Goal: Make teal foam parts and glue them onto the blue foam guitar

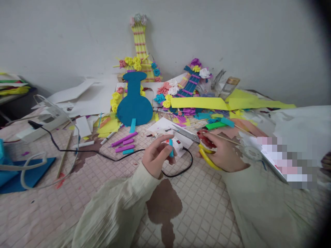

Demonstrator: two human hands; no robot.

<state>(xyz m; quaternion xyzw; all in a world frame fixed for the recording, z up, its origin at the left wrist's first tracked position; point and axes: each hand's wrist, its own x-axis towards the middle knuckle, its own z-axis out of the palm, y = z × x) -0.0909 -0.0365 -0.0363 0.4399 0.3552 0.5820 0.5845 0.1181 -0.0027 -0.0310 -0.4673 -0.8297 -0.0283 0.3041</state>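
My left hand (158,155) pinches a small blue strip (171,148) upright between thumb and fingers. In my right hand (224,151) are scissors (187,133) with red and yellow handles, their blades pointing left toward the back of my left hand's area. Behind my left hand stands a blue guitar-shaped cutout (134,109) with a light blue strip (132,125) at its bottom edge. Purple rolled strips (125,139) and a short blue one (128,151) lie left of my left hand. A white glue gun (178,144) is partly hidden behind my fingers.
A black cable (103,152) crosses the table. Decorated paper guitars (140,41) lean on the wall. A yellow strip (199,103), a glass jar (230,86) and a tape roll (252,153) are behind and right. A power strip (43,129) and blue sheets (33,174) are left.
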